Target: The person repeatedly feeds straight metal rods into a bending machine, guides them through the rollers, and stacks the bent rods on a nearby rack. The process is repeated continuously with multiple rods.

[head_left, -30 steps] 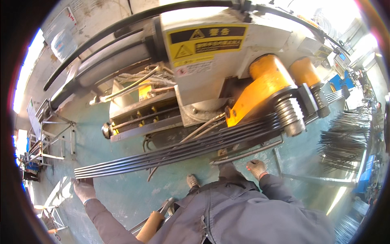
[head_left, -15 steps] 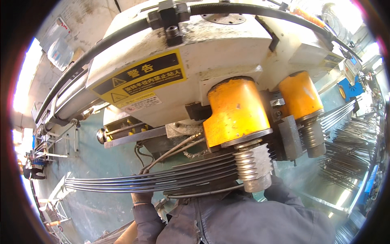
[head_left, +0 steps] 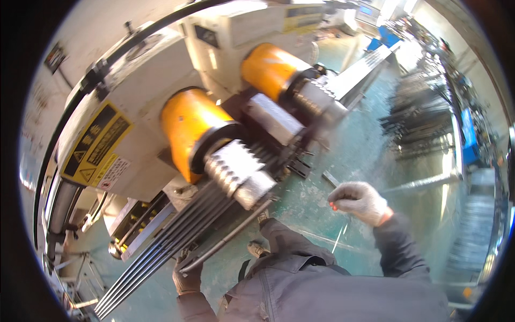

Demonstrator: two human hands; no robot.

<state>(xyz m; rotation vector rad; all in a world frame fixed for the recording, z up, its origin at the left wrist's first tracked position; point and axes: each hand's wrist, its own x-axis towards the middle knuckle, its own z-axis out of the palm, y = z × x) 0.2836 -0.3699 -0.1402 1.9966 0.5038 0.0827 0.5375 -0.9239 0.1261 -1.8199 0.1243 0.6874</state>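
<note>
A white glove covers my right hand (head_left: 360,203), raised over the floor to the right of the machine. Its fingers curl in with bare fingertips showing, and nothing is visible in them. My left hand (head_left: 188,276) is at the lower edge of a row of several long, thin metal rods (head_left: 155,257). Those fingers look bent, partly hidden behind the end of a curved grey tube (head_left: 228,239); what they grip cannot be made out. The rods slant from lower left up beneath a ridged metal roller (head_left: 236,172) under an orange cylinder (head_left: 196,126).
A second orange cylinder (head_left: 273,70) with its own roller stands farther right on the white machine (head_left: 145,91). Dark rods lie piled (head_left: 418,115) at the right, beside a metal rail (head_left: 421,181). A small light strip (head_left: 330,178) is near my right hand.
My view has swung, so the machine appears farther left and tilted. My right hand, hidden behind the roller before, is now out in the open. The left hand now shows below the rods.
</note>
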